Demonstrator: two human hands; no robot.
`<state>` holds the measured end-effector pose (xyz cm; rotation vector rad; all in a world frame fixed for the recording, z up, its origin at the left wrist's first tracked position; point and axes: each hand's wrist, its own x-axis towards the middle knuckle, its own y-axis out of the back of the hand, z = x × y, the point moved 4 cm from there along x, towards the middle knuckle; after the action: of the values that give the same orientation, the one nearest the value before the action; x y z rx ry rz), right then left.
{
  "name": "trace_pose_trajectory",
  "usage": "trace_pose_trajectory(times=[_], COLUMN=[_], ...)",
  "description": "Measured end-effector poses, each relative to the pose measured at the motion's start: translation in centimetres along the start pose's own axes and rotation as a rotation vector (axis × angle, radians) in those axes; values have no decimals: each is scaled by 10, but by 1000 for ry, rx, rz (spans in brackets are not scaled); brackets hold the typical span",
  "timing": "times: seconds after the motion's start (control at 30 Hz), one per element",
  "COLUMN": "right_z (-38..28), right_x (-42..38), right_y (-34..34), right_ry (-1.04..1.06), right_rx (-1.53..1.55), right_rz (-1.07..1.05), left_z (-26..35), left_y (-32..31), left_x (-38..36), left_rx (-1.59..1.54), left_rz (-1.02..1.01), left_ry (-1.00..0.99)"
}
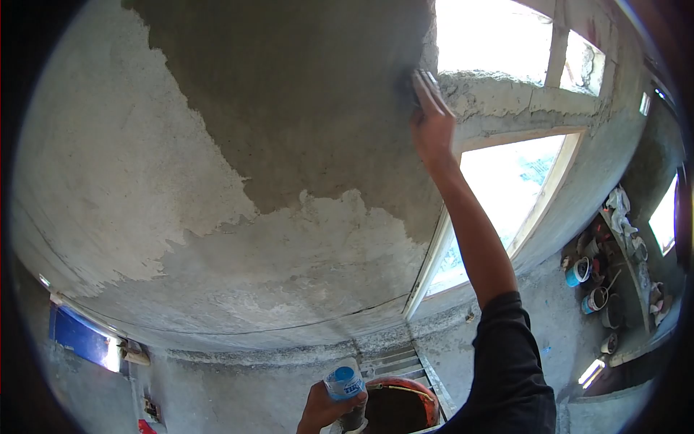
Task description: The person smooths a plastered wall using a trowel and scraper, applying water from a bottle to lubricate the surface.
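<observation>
Dark plaster [311, 108] covers the upper wall, cut off at the top. At its right edge, the right hand [434, 134] is curled around a dark object [419, 87], too hidden to identify. Below, the left hand [322, 406] grips a blue-labelled container [344, 382] beside an orange-rimmed bucket [431, 402], cropped at the bottom.

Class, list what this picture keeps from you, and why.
Head view:
- Dark thing in the right hand: fingers cover most.
- Full wording on the container in the left hand: too small.
- Bucket base: cut by bottom edge.
- Beyond the upper opening: glare.
- Far pails' contents: too small.
</observation>
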<state>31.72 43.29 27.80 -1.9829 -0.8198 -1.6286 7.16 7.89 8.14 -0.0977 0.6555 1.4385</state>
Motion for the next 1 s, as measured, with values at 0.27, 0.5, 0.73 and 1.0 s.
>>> trace_pose_trajectory(times=[0.27, 0.5, 0.73, 1.0], right_z=[-18, -5, -30, -11], right_x=[-67, -7, -75, -17], right_y=[-9, -20, -23, -35], right_ry=[-162, -19, -173, -20], right_rx=[127, -65, 109, -78], right_rz=[-344, 12, -333, -110], left_z=[-12, -14, -8, -17], left_y=[-4, -5, -6, -5], left_x=[1, 2, 0, 4], left_rx=[-41, 44, -12, 58], left_rz=[-10, -47, -33, -51], left_ry=[23, 38, 38, 66])
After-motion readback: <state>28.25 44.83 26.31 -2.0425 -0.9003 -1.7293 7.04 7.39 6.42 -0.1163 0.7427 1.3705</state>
